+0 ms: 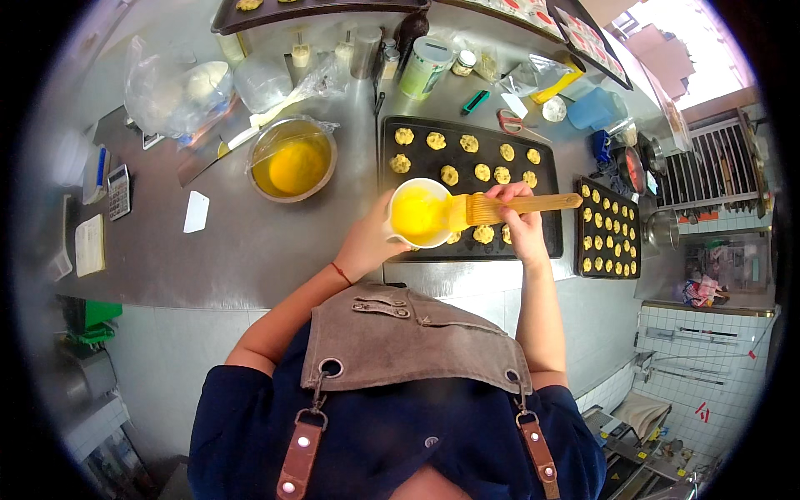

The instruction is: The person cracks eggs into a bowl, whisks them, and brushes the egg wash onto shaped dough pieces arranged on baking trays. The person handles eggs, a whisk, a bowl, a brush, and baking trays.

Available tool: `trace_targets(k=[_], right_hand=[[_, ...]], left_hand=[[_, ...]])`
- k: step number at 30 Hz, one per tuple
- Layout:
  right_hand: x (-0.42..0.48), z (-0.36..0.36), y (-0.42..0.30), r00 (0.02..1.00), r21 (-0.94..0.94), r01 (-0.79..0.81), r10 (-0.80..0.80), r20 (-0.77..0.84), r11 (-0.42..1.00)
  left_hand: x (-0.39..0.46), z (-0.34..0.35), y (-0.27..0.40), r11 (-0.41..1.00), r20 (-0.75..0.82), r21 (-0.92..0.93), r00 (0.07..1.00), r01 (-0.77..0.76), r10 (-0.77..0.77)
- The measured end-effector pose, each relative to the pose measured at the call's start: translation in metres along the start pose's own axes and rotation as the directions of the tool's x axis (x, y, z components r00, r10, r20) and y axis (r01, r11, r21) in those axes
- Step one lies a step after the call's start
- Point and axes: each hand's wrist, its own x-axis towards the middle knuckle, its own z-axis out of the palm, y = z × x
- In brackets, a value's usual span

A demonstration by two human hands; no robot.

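My left hand point(365, 240) is wrapped around a white cup point(400, 232) that holds a yellow liquid, likely beaten egg. In my right hand point(524, 228) is a wide pastry brush point(537, 202) with a wooden handle. Its yellow-coated bristles lie at the cup's right rim, over the opening. Beneath both hands is a dark baking tray point(469, 251) bearing rows of round cookie dough pieces point(469, 144) with dark bits. The cup and my hands hide part of the lower rows.
A metal bowl point(257, 182) of yellow liquid, partly under plastic film, stands left. Near it lie a knife point(203, 165) and a white scraper point(197, 211). Scissors point(510, 121) and a green cutter point(475, 102) lie behind the tray. A second dough tray point(608, 275) sits right.
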Motion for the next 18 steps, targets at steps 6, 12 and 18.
trace_targets(k=[6,12,18], right_hand=[[0.002,-0.037,0.016,0.993,0.499,0.003,0.055,-0.103,0.866],[-0.009,-0.027,0.076,0.979,0.861,-0.033,0.189,-0.073,0.508],[0.018,0.015,0.106,0.82,0.693,-0.269,0.536,-0.199,0.669]], left_hand=[[0.004,0.006,-0.005,0.999,-0.028,-0.053,1.0,-0.008,0.007],[0.007,0.012,-0.018,0.999,-0.014,-0.04,1.0,0.002,-0.003],[-0.009,0.014,-0.097,0.99,-0.093,-0.116,0.991,0.084,-0.095]])
